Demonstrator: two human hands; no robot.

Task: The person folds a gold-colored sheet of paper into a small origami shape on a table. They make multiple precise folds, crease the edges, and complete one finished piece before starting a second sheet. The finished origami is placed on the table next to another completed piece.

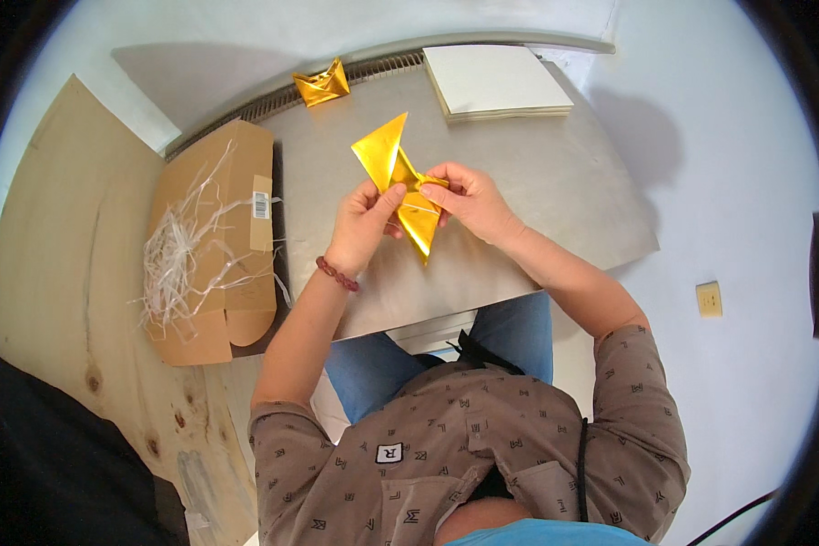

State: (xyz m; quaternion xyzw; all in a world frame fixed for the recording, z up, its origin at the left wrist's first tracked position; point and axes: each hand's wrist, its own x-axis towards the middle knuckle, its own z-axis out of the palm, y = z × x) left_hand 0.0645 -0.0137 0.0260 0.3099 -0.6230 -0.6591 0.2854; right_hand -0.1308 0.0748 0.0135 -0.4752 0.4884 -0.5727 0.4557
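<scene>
We hold a gold foil paper (400, 177) in the air above the middle of the grey desk (555, 182), between our two hands. It is folded into a long shape with two points: one triangular point rises toward the far edge of the desk, the other hangs down toward the near edge, just past our fingers. Our left hand (362, 226) has its grip closed on the paper from the left side, the thumb pressed against the middle folds and the fingers behind it. Our right hand (469, 198) has its grip pinched on the same middle part from the right, fingertips curled over the top fold. The two hands sit close together, almost touching at the thumbs, with the paper's waist clamped between them and both points sticking out free. A dark red bead bracelet (338, 274) circles our left wrist.

At the far left corner of the desk rests a small finished gold foil figure (322, 84), well apart from our hands. At the far right corner lies a stack of white square sheets (493, 82). Off the left edge of the desk, an open cardboard box (217, 241) holds pale shredded paper strips (177, 259); it leans over a wooden board (73, 273).
</scene>
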